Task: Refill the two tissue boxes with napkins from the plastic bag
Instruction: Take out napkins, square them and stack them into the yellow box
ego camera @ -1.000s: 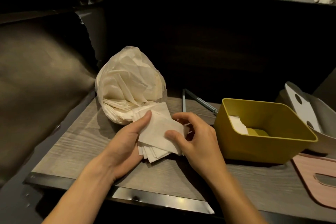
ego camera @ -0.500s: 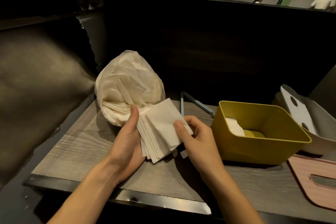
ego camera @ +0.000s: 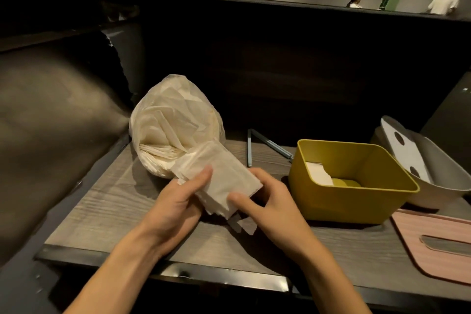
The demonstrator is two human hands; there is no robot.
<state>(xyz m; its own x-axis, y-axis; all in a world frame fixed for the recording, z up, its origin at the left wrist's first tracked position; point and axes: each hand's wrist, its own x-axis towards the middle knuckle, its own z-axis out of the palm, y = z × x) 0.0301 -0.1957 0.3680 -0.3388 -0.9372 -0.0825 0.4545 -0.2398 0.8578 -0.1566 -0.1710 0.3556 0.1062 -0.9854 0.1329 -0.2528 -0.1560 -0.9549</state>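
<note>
Two bare forearms enter from the lower edge of the view and end in the left hand [ego camera: 175, 208] and the right hand [ego camera: 275, 208]. No sleeve shows on either arm: both are uncovered from the frame's edge up to the wrist. No ring, watch, bracelet or glove shows on either hand or wrist. The fingers [ego camera: 204, 176] are slim, and the nails that show look short and plain. Nothing else of the person's body or clothing is in view.
</note>
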